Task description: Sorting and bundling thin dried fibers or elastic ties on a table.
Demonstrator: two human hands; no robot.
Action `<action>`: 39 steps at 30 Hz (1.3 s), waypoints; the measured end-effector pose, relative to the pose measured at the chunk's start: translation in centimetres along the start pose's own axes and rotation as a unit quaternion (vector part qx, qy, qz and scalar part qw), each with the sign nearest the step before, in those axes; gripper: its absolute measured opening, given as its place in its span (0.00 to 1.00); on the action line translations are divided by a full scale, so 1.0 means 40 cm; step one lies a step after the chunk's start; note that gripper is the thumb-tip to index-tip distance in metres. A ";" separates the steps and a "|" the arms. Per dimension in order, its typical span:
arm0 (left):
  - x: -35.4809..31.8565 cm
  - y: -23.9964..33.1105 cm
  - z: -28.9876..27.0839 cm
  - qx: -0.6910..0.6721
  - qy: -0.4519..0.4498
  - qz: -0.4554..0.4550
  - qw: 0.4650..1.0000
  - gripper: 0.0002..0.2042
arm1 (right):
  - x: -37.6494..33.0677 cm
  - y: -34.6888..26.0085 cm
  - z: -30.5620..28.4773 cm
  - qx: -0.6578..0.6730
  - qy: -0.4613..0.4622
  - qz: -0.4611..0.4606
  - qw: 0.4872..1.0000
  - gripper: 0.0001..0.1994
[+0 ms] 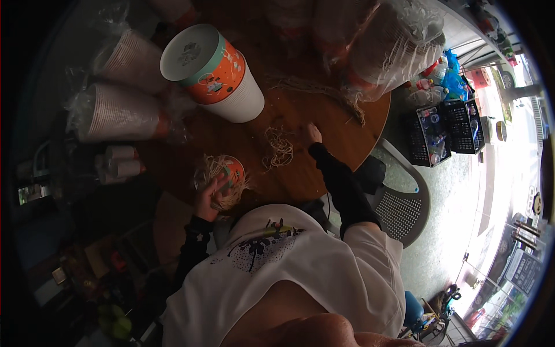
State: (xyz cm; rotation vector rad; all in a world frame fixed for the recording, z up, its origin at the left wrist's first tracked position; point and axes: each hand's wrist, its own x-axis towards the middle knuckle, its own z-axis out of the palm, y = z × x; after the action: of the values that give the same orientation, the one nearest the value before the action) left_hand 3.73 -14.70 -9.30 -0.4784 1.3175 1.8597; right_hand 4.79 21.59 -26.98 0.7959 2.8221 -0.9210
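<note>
Near the table's front edge, my left hand (207,199) is closed round a small orange paper cup (233,169) and a loose bundle of thin straw-coloured strings (230,199) draped about it. My right hand (313,133) is over the table, right of a tangled heap of the same strings (278,148); its fingers are in shadow and hard to make out. Beyond my left hand stands a tall stack of paper buckets (215,78), the upper one orange and green, white ones below. A long hank of strings (315,89) lies further back on the wooden table (289,179).
Plastic-wrapped stacks of paper buckets stand at the left (118,113) and back right (396,49). Several white rolls or cups (122,162) are at the left edge. A grey perforated chair (404,202) and black crates of bottles (430,136) stand at the right.
</note>
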 end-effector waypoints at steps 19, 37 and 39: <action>-0.031 0.258 0.274 0.572 0.055 0.177 0.799 0.16 | -0.133 -0.265 -0.659 0.304 -0.157 -0.143 0.929 0.08; 0.045 0.199 0.451 0.055 -0.300 0.118 0.945 0.15 | -0.156 -0.526 -0.715 0.235 -0.192 -0.394 0.868 0.09; 0.038 0.193 0.423 0.042 -0.327 0.074 0.941 0.14 | -0.117 -0.505 -0.680 0.225 -0.155 -0.334 0.902 0.09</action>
State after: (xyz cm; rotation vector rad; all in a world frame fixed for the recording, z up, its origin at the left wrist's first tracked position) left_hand -0.95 0.17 0.97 0.2843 0.9788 1.8401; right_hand 1.35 21.03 7.04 -0.3490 2.6198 -1.6452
